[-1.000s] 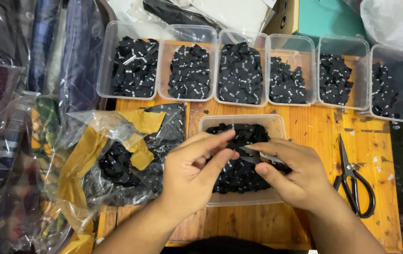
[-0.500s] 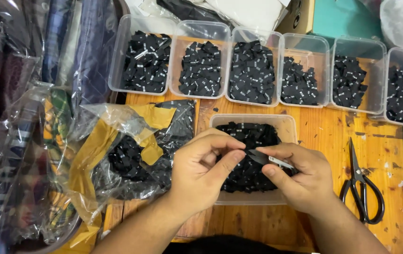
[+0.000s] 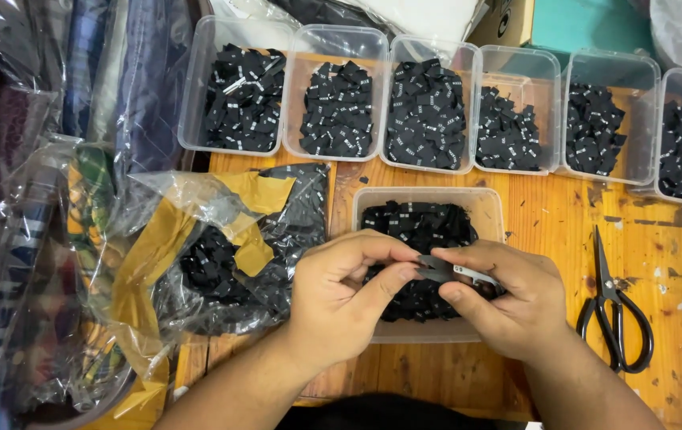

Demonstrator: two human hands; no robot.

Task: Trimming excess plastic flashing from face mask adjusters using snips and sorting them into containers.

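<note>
— What colour are the labels (image 3: 417,227) in the tubs (image 3: 429,199)?
— Black with small white marks; the tubs are clear.
— And the table (image 3: 556,223)?
— Orange-brown wood, flecked. At three o'clock, black scissors (image 3: 616,310); at nine, a clear bag (image 3: 197,255) with mustard-yellow tape.

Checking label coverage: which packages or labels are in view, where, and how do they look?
Label: small black strip, pinched between left hand and right hand.
Near tub: clear, rectangular, black labels inside, under the hands.
Back tubs: six clear, in a row.
Bag: crumpled clear plastic, tan tape, left.
</note>
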